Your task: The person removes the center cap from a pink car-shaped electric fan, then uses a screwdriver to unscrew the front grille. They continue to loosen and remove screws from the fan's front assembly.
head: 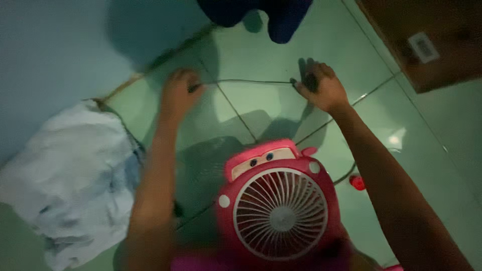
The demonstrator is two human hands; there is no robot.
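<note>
the thin dark cord [253, 81] stretched between the left hand [179, 93] and the right hand [321, 89] looks smooth and rubbery. under both hands, the green floor tiles [432, 145] are glossy, throwing back light. near the wrists, the pink fan [278, 200] is shiny moulded plastic with a pale plastic grille. left of the left arm lies soft, crumpled matt cloth [70, 180]. beyond the right hand, brown matt cardboard [427, 35].

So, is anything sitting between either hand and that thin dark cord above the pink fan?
Nothing visible does. The left hand and right hand each already grip an end of the cord, stretched between them over the green tiled floor. The pink fan sits nearer the camera, below the cord.
</note>
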